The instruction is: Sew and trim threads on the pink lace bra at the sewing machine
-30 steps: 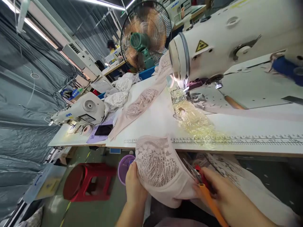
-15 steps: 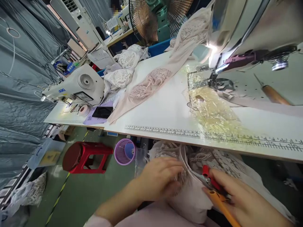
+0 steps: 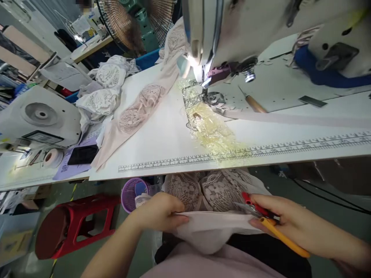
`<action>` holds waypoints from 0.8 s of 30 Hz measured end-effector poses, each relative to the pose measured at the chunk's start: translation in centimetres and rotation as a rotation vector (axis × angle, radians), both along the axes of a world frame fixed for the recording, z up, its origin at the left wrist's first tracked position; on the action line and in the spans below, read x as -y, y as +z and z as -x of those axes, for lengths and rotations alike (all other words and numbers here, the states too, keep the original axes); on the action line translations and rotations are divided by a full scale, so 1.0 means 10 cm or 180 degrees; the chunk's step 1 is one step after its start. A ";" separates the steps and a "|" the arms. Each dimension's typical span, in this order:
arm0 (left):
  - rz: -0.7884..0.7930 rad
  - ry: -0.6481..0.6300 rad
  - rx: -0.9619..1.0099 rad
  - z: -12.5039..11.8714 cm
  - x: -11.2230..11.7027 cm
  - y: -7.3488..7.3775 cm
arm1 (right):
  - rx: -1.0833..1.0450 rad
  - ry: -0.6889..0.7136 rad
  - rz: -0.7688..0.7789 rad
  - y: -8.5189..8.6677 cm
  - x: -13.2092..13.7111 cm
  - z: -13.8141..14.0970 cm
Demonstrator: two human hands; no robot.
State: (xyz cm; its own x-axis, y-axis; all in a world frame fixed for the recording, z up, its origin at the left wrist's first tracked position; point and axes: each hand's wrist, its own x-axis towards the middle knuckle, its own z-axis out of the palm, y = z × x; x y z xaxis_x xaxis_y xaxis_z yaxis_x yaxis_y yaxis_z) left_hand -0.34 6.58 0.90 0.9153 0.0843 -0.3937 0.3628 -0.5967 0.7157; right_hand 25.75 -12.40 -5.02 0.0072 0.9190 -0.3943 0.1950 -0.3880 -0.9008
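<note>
In my lap hangs a pale pink lace bra [image 3: 220,191], its cups toward the table edge and its smooth band nearer to me. My left hand [image 3: 159,214] pinches the band's left end between thumb and fingers. Scissors [image 3: 269,224] with one red and one orange handle lie in the grip of my right hand [image 3: 292,220]. Their blades point left, over the cup's lower edge. The right fingertips are by the band's right end; whether they also pinch it I cannot tell. Between my hands the band is stretched out.
Above my lap runs the white sewing table [image 3: 162,139] with a printed ruler edge. On it are a sewing machine [image 3: 220,42], an awl [image 3: 255,104], another pink bra [image 3: 142,104] and a phone [image 3: 83,154]. A red stool [image 3: 84,220] and purple basket [image 3: 135,195] stand at floor level, left.
My left hand has moved from beside the scissors to the band's left end, and the band is now spread flat between my hands. The view has turned right.
</note>
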 end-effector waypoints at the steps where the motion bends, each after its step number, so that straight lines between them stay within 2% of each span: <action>1: 0.0061 0.0013 -0.0066 0.00 -0.02 -0.04 | 0.0095 0.0122 -0.0042 -0.01 0.00 0.00; 3: -0.0028 0.0001 -0.0226 -0.03 -0.05 -0.10 | 0.0225 0.0250 -0.0121 -0.03 -0.02 -0.01; 5: -0.0429 -0.0040 -0.0425 -0.10 -0.07 -0.13 | 0.0201 0.0180 -0.0174 -0.04 -0.03 -0.03; 8: -0.1032 -0.0102 -0.0595 -0.29 -0.04 -0.10 | 0.0193 0.0102 -0.0247 -0.04 -0.03 -0.06; 10: -0.1053 -0.0212 -0.0483 -0.47 0.04 -0.07 | 0.0220 0.0081 -0.0302 0.00 -0.04 -0.07; 13: -0.0539 -0.0360 0.0084 -0.77 0.22 -0.08 | 0.0231 0.0058 -0.0367 0.09 -0.06 -0.07; 15: 0.0051 -0.0188 0.0460 -0.93 0.35 -0.12 | 0.0186 0.0032 -0.0374 0.17 -0.08 -0.07; 20: 0.1496 0.1022 0.0458 -1.03 0.51 -0.26 | -0.0080 -0.0193 -0.0317 0.30 -0.12 -0.13; 24: 0.1992 0.1702 0.0325 -0.97 0.48 -0.29 | -0.0500 -0.0404 -0.0253 0.31 -0.17 -0.17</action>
State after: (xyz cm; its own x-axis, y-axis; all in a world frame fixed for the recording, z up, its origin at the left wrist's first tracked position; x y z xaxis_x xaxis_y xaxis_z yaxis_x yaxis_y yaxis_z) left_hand 9.38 1.78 -2.02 0.8477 0.3113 -0.4295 0.3997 0.1574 0.9030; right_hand 27.42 -10.70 -1.96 0.0691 0.9428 -0.3260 0.0040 -0.3271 -0.9450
